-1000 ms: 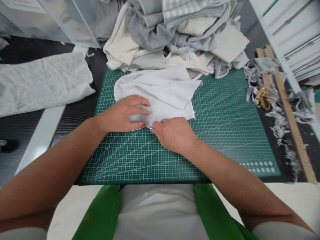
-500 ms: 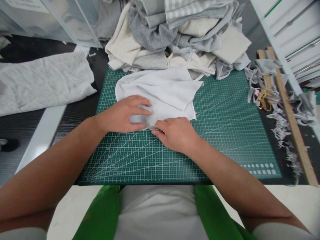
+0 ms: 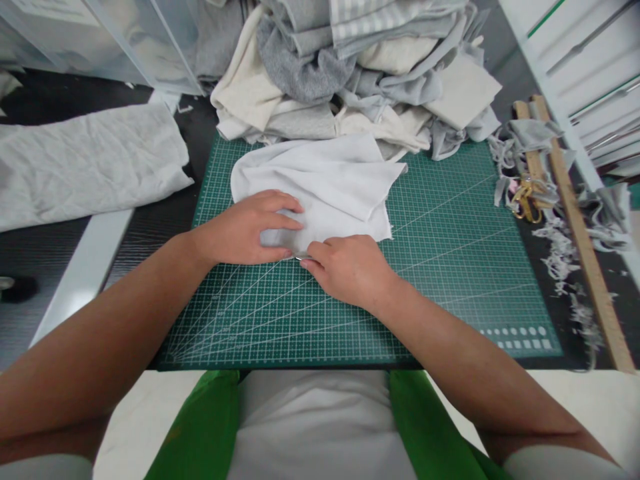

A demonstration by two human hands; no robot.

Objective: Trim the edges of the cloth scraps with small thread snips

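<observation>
A pale, folded piece of cloth (image 3: 325, 180) lies on the green cutting mat (image 3: 450, 267), with loose folds and a frayed right edge. My left hand (image 3: 255, 227) rests flat on the cloth's lower left part, fingers spread. At the cloth's near edge, my right hand (image 3: 350, 267) pinches the fabric between thumb and forefinger, its fingertips just right of my left thumb. A thin edge of fabric shows between the two hands. The undersides of my right fingers are hidden.
Behind the mat is a heap of grey and cream fabrics (image 3: 310, 67). Another pale cloth (image 3: 90, 167) lies at left, below clear plastic bins (image 3: 125, 40). At right are wooden strips (image 3: 585, 233), gold-handled scissors (image 3: 527, 200) and fabric scraps (image 3: 560, 253).
My right hand has shifted slightly left along the cloth's near edge, closer to my left thumb. My left hand and the cloth look almost unmoved.
</observation>
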